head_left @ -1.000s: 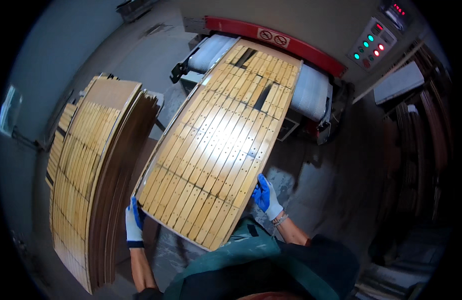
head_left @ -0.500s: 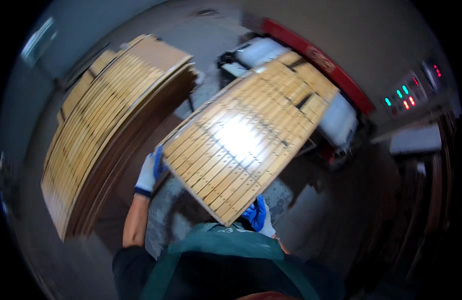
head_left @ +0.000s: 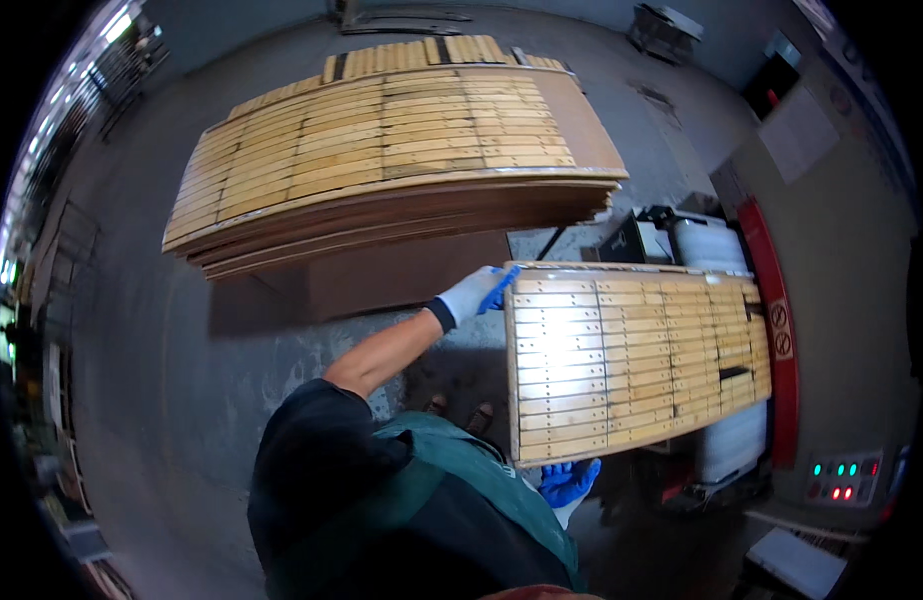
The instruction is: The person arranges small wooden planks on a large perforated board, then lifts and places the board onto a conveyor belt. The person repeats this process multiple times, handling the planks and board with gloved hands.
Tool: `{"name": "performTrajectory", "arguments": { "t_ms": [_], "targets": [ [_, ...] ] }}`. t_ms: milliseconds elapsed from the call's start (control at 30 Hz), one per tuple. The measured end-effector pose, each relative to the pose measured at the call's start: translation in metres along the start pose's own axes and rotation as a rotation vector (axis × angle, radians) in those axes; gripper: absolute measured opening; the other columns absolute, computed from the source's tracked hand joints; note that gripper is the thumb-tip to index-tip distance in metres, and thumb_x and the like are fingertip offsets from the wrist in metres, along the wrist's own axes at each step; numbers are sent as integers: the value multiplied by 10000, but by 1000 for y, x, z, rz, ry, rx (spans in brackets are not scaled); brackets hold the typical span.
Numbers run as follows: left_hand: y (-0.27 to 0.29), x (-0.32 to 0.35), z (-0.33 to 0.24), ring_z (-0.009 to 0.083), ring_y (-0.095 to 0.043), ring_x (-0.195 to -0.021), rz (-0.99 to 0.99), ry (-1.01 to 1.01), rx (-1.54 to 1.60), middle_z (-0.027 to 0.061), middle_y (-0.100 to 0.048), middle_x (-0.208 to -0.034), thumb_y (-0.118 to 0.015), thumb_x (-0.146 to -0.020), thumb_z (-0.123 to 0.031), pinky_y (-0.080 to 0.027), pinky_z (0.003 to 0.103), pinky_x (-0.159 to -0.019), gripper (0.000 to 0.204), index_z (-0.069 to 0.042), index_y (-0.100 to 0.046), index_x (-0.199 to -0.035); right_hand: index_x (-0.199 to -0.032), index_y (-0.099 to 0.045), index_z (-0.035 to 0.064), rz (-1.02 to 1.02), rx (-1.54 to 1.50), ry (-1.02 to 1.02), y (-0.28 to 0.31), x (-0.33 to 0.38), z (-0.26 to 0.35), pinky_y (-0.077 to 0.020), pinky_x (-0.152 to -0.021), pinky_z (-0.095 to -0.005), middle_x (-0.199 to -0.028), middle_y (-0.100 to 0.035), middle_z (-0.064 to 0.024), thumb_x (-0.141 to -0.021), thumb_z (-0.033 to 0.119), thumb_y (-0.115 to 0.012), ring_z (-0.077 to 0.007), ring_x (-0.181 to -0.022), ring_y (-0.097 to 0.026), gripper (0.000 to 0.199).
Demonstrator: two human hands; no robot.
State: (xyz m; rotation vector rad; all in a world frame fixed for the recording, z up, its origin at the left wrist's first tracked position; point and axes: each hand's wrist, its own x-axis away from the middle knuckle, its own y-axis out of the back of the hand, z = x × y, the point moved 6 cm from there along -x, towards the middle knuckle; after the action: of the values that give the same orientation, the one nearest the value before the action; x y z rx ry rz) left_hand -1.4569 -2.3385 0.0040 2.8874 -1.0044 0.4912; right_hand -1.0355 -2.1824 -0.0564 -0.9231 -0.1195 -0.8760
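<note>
One slatted wooden panel [head_left: 632, 360] in hand; one stack of like panels [head_left: 392, 160] beyond it; two gloved hands in view, both the person's own.

Held panel: pale yellow-brown slats laid side by side, running the panel's length, crossed by rows of small dark fastener dots. One dark gap showed among the slats near its right end. Surface caught a bright glare at centre. Edges thin, slightly bowed by the lens.

Position: right of centre in the frame, lying roughly flat and face up toward the camera, over a grey machine with white rollers [head_left: 717, 250] and a red bar [head_left: 772, 330] at the right. Long axis ran left to right across the frame; near short edge faced the person, far end pointed at the red bar.

Left hand [head_left: 477, 292], white-and-blue glove, gripped the panel's upper left corner, fingers curled over the edge. Right hand [head_left: 570, 480], blue glove, clasped the lower left corner from beneath, partly hidden by the panel.

Stack sat in the upper centre of the frame on the concrete floor [head_left: 182, 380], well apart from the held panel; sheet count not readable. Control box with green and red lamps [head_left: 844, 480] at lower right.
</note>
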Motion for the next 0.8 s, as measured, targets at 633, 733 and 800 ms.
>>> {"name": "performTrajectory", "arguments": {
  "t_ms": [633, 733, 800],
  "targets": [
    [-19, -41, 33, 161, -698, -841, 227, -31, 558, 59, -757, -1040, -596, -1070, -487, -565, 300, -733, 482, -44, -718, -1218, -1555, -481, 73, 94, -187, 76, 19, -21, -22, -370, -1222, -495, -1608, -473, -142, -948, 698, -617, -331, -1463, -460, 882],
    [-10, -56, 44, 317, -723, -1082, 297, 31, 565, 167, -733, -1217, -591, -1083, -386, -598, 481, -979, 447, -18, -642, -1330, -1521, -507, 51, -48, -268, 95, 31, -26, -28, -376, -1216, -490, -1579, -504, -145, -973, 655, -617, -330, -1439, -484, 823],
    [-4, -63, 50, 313, -712, -1133, 313, 107, 641, 168, -712, -1290, -572, -1085, -390, -594, 473, -993, 450, -53, -624, -1379, -1477, -544, 43, -59, -271, 114, 34, -29, -31, -413, -1179, -473, -1521, -559, -141, -979, 645, -622, -321, -1386, -529, 786]
  ]
}}
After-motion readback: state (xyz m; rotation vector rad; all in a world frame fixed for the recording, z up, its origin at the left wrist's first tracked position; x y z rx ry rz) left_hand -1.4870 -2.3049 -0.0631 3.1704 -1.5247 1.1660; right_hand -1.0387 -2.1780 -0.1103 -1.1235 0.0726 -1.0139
